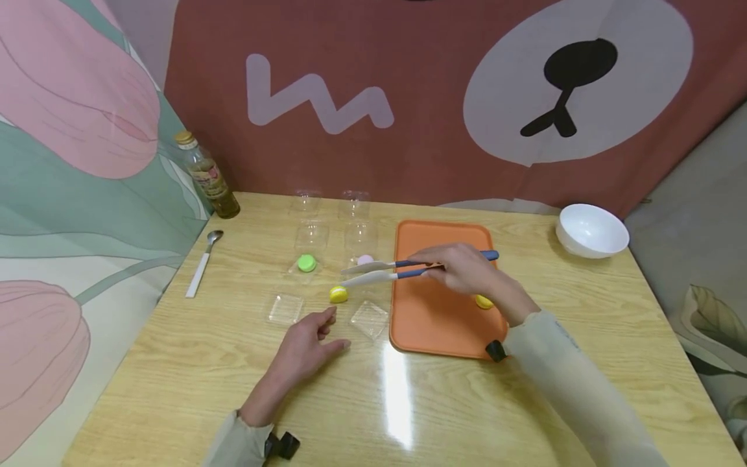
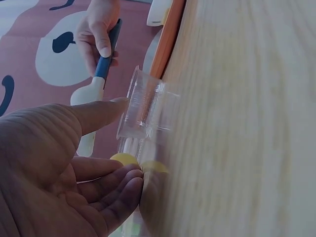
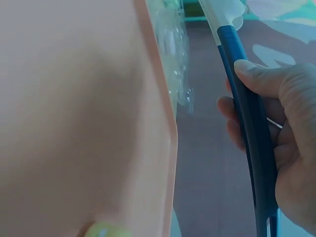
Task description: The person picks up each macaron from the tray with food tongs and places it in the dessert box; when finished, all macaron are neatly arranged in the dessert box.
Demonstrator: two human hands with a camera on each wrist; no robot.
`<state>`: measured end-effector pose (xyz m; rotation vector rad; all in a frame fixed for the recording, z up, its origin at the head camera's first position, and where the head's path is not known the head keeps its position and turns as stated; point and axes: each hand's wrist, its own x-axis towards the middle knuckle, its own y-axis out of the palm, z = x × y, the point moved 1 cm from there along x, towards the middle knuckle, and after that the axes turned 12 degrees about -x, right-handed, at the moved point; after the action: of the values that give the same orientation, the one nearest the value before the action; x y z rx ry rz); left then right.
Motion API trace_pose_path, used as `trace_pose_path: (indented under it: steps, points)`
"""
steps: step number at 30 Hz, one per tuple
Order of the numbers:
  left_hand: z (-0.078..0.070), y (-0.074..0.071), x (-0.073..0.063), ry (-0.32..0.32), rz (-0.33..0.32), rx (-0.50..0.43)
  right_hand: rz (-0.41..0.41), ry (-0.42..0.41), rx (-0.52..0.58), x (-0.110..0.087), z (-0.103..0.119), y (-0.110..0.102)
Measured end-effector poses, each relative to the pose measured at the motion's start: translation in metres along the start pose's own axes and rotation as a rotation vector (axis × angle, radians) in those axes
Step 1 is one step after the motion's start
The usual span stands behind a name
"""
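Right hand [image 1: 463, 269] grips tongs [image 1: 408, 274] over left edge of orange tray [image 1: 438, 324], free, relaxed left hand [image 1: 305, 349] just beside yellow macaron [image 1: 338, 294]

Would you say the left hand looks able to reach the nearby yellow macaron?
Likely yes: the left hand is close, with nothing seen between it and the yellow macaron.

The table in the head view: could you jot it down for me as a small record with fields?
Right hand: holds tongs
Left hand: near a yellow macaron; whether touching, unclear
Orange tray: bears another yellow macaron
Left of tray: clear plastic containers, green macaron, pink macaron
Far left: bottle, spoon
Far right: white bowl
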<state>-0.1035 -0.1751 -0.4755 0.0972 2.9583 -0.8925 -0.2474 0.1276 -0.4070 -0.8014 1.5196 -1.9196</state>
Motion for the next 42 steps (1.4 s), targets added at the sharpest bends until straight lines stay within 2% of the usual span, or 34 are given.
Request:
trace_pose_path:
  steps: [2, 8, 14, 19, 26, 34, 38, 42]
  points:
    - [-0.001, 0.000, 0.002, 0.017, 0.003, 0.015, -0.009, 0.009, -0.011, -0.001, -0.001, -0.002]
    - [-0.005, 0.003, 0.005, 0.037, 0.014, 0.042, 0.029, -0.066, -0.101, 0.011, 0.005, -0.005]
    - [-0.010, 0.005, 0.011, 0.044, 0.031, 0.034, 0.070, -0.063, -0.115, 0.019, 0.010, -0.009]
    - [-0.015, 0.004, 0.014, 0.051, 0.034, 0.041, 0.045, -0.057, -0.115, 0.019, 0.010, -0.012]
    - [-0.014, 0.008, 0.014, 0.039, 0.052, 0.039, -0.016, 0.042, -0.014, -0.011, -0.001, -0.020]
    - [-0.011, 0.012, 0.012, 0.019, 0.046, 0.034, 0.003, 0.072, 0.023, -0.052, -0.006, -0.016]
    - [-0.012, 0.015, 0.014, 0.023, 0.052, 0.040, -0.002, 0.058, 0.014, -0.059, -0.005, -0.015]
    - [-0.014, 0.018, 0.015, 0.060, 0.058, 0.056, -0.019, 0.015, -0.023, -0.060, -0.001, -0.012]
